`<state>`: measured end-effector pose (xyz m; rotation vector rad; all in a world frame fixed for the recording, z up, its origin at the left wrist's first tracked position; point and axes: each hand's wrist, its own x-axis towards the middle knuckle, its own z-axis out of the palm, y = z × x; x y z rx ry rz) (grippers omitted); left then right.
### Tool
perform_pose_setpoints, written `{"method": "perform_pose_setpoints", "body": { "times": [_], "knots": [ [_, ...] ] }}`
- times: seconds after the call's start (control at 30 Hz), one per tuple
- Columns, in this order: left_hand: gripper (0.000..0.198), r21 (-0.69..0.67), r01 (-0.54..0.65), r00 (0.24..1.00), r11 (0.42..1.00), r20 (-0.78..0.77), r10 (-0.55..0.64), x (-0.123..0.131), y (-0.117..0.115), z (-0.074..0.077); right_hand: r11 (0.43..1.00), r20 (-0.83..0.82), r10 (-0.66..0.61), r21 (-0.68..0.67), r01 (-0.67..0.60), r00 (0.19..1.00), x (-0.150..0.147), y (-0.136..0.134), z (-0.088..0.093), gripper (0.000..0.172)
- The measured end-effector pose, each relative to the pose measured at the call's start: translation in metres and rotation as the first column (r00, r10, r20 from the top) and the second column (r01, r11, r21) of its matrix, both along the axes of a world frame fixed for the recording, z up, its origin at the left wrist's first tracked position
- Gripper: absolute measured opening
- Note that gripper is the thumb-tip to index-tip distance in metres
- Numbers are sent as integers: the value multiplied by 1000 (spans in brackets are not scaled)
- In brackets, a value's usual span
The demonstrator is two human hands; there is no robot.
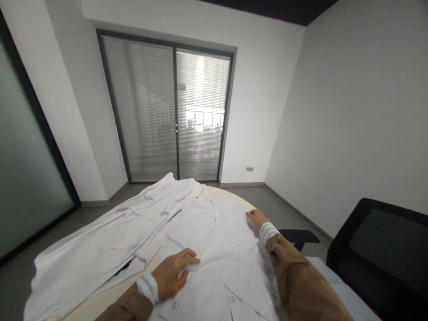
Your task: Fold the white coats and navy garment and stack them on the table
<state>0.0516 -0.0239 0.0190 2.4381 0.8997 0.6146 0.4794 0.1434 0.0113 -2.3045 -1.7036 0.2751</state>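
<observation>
at bottom middle, left hand [172,274] lies loose on white shirt [222,249], right hand [259,217] pinches its edge, maybe smoothing; next needs gentle pulling

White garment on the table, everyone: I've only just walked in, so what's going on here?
A person is handling a white garment with buttons, spread on a pale table. The left hand is over its near part, thumb and forefinger apart. The right hand is at its far right edge, fingers curled; whether they pinch the cloth is unclear. More white clothing lies wrinkled to the left, and a black chair stands on the right.
</observation>
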Motion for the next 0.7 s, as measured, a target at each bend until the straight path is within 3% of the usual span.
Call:
{"method": "perform_pose_setpoints", "body": {
  "times": [0.1, 0.27, 0.5, 0.6, 0.7],
  "knots": [
    [55, 6, -31, 999, 1000, -37, 31, 0, 1, -2, 998, -57, -29, 59, 32, 998, 1, 11, -2, 23],
    [56, 6, -85, 992, 996, -97, 85, -1, 2, -1, 988, -123, -51, 139, 68, 991, 2, 26, -8, 32],
    [73, -16, -59, 993, 998, -99, 57, -5, 3, -1, 974, -129, 104, 215, -75, 986, 0, 27, -14, 37],
    [60, -34, -58, 998, 998, -24, 57, -11, 6, -4, 963, -115, 144, 247, -112, 983, -1, 21, -16, 43],
    [42, -52, -131, 991, 990, 29, 132, -17, 10, -12, 957, -117, 156, 266, -120, 981, -2, 15, -16, 46]
  ]
}}
